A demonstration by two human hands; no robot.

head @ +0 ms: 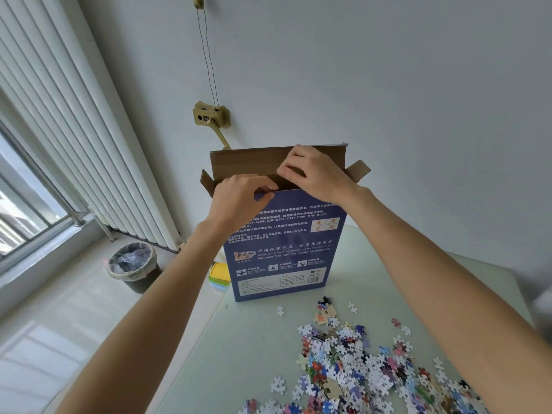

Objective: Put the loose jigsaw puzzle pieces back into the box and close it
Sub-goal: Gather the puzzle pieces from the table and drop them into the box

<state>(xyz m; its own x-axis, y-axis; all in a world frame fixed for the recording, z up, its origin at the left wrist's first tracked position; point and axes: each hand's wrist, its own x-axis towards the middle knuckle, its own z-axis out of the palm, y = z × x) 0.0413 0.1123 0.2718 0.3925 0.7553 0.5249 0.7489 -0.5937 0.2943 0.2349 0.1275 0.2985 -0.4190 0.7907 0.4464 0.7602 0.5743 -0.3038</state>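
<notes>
The blue puzzle box (286, 249) stands upright on the pale table (254, 339), toward its far side, with its brown top flaps open: the large lid flap (248, 162) rises at the back and small side flaps stick out left and right. The left hand (239, 201) grips the near top edge of the box on its left, fingers curled over the rim. The right hand (313, 174) reaches over the opening at the right, its fingertips pinched together above the mouth; whether they pinch a piece cannot be told. The loose puzzle pieces (358, 366) lie in a heap on the near right of the table, a few scattered singly just in front of the box. Behind the box's left corner sits a stack of small coloured containers (219, 277). On the floor to the left stands a lined waste bin (133, 265), beside a white radiator (89, 144) under the window.
</notes>
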